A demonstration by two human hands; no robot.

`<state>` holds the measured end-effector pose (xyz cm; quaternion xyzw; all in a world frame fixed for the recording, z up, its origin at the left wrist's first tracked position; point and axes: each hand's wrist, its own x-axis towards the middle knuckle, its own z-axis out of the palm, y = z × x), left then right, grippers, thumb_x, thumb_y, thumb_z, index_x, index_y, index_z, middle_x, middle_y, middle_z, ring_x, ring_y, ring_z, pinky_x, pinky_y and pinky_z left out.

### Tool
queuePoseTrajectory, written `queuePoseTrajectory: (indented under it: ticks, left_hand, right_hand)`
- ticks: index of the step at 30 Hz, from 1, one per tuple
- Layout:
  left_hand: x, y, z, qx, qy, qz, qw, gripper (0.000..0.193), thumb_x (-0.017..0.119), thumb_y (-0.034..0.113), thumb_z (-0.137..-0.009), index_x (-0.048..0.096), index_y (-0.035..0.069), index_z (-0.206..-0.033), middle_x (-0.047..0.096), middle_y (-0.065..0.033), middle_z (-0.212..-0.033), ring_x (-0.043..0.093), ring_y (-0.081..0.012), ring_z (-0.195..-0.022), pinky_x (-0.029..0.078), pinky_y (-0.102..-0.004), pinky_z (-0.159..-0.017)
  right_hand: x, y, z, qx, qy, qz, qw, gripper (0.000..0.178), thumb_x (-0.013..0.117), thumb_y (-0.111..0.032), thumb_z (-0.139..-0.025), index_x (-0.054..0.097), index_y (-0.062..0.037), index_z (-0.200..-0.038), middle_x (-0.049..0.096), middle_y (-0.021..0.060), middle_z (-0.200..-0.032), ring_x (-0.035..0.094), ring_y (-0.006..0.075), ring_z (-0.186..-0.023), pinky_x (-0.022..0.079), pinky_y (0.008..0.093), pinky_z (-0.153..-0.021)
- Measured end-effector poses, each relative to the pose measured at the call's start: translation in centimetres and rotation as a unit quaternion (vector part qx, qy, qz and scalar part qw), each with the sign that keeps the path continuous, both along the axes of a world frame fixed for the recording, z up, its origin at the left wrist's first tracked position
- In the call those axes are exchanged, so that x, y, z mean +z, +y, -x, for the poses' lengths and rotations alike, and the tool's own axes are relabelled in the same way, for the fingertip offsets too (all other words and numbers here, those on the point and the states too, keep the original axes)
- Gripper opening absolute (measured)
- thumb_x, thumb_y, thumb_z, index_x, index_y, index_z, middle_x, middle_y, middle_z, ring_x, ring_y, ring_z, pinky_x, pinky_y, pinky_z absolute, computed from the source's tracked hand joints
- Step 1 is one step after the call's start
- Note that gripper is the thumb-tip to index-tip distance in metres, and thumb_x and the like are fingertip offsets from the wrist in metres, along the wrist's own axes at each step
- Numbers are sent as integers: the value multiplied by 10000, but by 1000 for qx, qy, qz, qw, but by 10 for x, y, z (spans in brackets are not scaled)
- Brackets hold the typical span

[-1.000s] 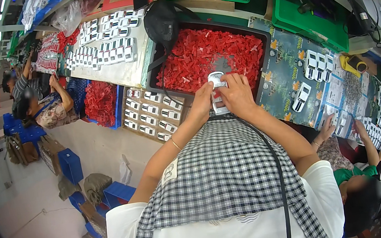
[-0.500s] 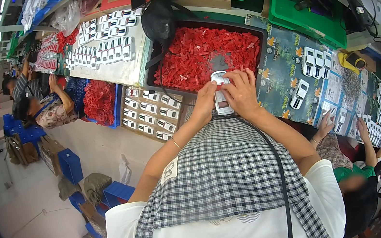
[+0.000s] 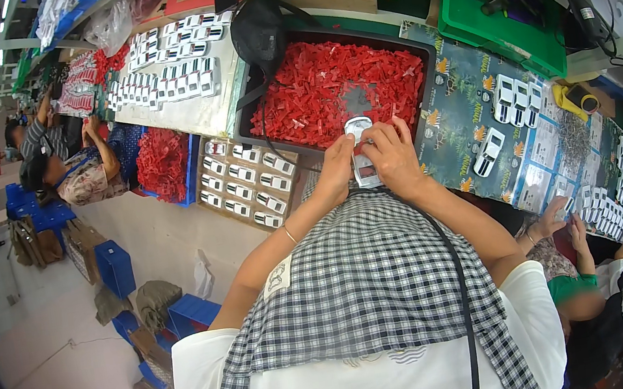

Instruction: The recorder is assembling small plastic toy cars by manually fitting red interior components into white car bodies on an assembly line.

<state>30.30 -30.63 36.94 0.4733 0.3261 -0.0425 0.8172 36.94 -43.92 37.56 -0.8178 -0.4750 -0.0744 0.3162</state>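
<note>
A white toy car body (image 3: 365, 174) is held lengthwise in front of my apron, at the near edge of a black tray (image 3: 431, 70) full of red plastic pieces (image 3: 311, 75). My left hand (image 3: 336, 168) grips the car's left side with its fingers closed. From the right, my right hand (image 3: 392, 154) holds the same car, its thumb and fingertips pressed onto the middle. The fingers cover the car's central part; its far end and near end show. Whether a small red piece sits under my fingertips I cannot make out.
Left of me, a cardboard tray (image 3: 207, 179) holds several white toy cars; more stand on a pale board (image 3: 196, 109). A black bag (image 3: 258, 33) hangs over the tray's corner. Right lie toy cars (image 3: 490, 152) on a patterned mat (image 3: 452, 107). A co-worker's hands (image 3: 550, 223) are at the right.
My right fingers have shifted slightly nearer along the car, and the red bit between my fingertips no longer shows. At the right, the co-worker's hands have come together around a white car.
</note>
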Motion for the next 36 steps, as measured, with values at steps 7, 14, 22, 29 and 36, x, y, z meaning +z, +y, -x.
queuePoseTrajectory:
  ticks: [7,14,22,29,36]
  left_hand:
    - [0,-7,-1,-17,37,-25,999,263,415,249,-1002,568,35,-1012,539,9,-850,494,-59,-754,420,-217,-637]
    - [-3,-6,1,-46,-5,-55,997,244,417,232,-990,559,50,-1070,571,-2,-928,531,-54,-823,480,-225,-653]
    - [13,-10,-4,-40,-16,-32,999,224,464,172,-975,569,9,-1088,602,-18,-952,561,-72,-839,477,-224,-686]
    - [8,-7,-6,-42,-48,-73,995,174,494,74,-942,570,-15,-1071,629,-32,-888,584,-70,-760,480,-236,-627]
    - [6,-10,-8,-65,-68,-142,985,175,522,85,-927,588,-33,-1038,638,-38,-856,573,-68,-720,477,-241,-627]
  right_hand:
    - [-4,-6,4,14,-15,46,999,159,587,-68,-701,612,-25,-852,556,55,-1028,515,239,-1064,310,503,-1006]
    - [-6,-5,2,-23,-31,20,999,169,600,-118,-721,613,-44,-873,543,60,-1005,522,239,-1023,327,496,-996]
    - [-3,-5,-2,-99,44,-50,993,244,695,-150,-717,600,-85,-932,552,76,-1079,520,263,-1032,340,468,-960]
    - [7,-1,-3,-121,262,-117,950,460,707,-37,-716,530,-56,-1140,545,118,-1110,564,268,-966,449,365,-848]
    - [-20,-1,-8,-128,526,-162,825,385,635,1,-796,535,9,-1167,616,80,-965,591,94,-793,503,235,-667]
